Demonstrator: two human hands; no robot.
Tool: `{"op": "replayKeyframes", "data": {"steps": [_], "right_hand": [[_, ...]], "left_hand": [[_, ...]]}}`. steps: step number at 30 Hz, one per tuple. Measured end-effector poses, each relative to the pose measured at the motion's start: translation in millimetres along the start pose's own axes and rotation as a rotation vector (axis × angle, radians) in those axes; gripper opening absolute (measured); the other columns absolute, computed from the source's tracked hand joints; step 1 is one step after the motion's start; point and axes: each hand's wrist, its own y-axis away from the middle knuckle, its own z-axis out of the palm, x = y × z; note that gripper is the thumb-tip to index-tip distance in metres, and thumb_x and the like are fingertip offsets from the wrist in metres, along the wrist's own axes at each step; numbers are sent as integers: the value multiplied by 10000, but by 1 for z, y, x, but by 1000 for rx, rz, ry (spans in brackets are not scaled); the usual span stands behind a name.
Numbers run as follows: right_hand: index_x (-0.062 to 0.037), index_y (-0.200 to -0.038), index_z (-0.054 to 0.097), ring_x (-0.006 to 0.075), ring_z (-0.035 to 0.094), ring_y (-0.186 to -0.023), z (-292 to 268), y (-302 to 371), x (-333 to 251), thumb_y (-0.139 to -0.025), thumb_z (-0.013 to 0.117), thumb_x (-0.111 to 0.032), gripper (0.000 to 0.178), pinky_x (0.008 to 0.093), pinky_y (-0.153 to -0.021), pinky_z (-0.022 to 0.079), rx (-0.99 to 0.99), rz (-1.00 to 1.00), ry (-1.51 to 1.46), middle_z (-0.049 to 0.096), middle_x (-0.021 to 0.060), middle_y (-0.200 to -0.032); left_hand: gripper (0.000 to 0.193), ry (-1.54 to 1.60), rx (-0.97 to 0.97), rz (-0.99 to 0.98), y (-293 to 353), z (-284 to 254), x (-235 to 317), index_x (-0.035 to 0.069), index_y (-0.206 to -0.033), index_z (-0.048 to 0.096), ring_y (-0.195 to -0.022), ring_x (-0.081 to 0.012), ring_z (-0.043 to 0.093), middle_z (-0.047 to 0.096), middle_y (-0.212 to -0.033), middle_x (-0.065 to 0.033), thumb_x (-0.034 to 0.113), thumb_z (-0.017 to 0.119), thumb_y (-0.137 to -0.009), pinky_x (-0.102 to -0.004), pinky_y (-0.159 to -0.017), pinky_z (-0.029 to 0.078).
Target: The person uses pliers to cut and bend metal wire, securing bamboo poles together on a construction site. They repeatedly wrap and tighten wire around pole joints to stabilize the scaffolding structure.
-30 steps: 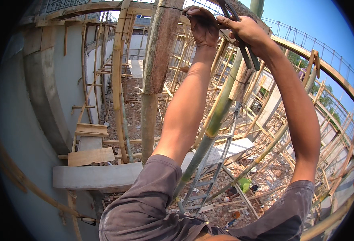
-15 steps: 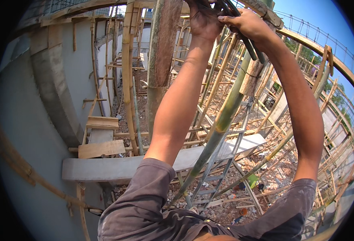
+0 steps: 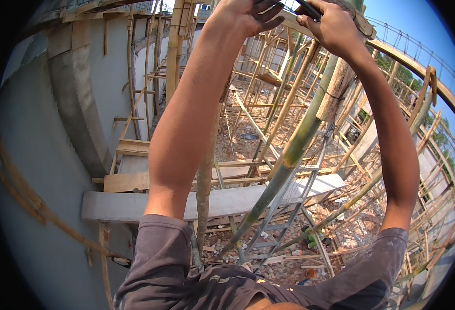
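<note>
Both my arms are raised to the top edge of the view. My right hand [image 3: 333, 26] is closed around black-handled pliers [image 3: 310, 9], whose upper part runs out of the picture. To its left, my left hand [image 3: 245, 15] has its dark-smudged fingers stretched out and apart, pointing toward the pliers. I see nothing held in it, though its upper side is cut off by the frame. Right beside my right hand stands a green bamboo pole [image 3: 292, 155], with a short wood piece [image 3: 336, 90] bound to it by wire.
A pale concrete beam [image 3: 248, 199] crosses below my arms. A metal stepladder [image 3: 276, 227] stands by the pole. At left rises a grey wall [image 3: 26, 134] with boards [image 3: 126, 182] near it. Bamboo scaffolding and rubble [image 3: 248, 121] spread beyond; a long timber [image 3: 418, 70] runs overhead at right.
My left hand has moved left, away from my right hand, and its forearm has swung left. The right hand has shifted slightly right, and the pliers' two handles no longer show hanging below it.
</note>
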Motion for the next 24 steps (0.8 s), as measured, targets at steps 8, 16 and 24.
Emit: {"op": "replayKeyframes", "data": {"steps": [8,16,24], "right_hand": [[12,-1159,684,239,637,-944,-13,-1,-11,-887,699,-279,398,376,-817,520,-129,30,-526,702,116,-1027],[24,-1013,692,159,547,-696,-36,-16,-61,-907,652,-188,241,318,-617,462,-334,415,-679,652,94,-844],[29,-1102,639,326,672,-963,-13,-2,-141,-910,591,-148,265,441,-860,525,-322,393,-141,676,258,-991]], "left_hand": [[293,-55,-296,67,-16,-39,-14,42,-1251,589,-1203,-252,599,629,-1289,-122,207,420,-1077,-537,-1061,453],[286,785,-782,152,-45,-48,-76,48,-1246,624,-1133,-252,592,655,-1186,-113,199,475,-1054,-466,-1047,464],[285,1206,-1118,261,-50,10,-120,117,-1231,636,-1082,-249,601,646,-1164,-93,269,475,-1050,-452,-964,484]]}}
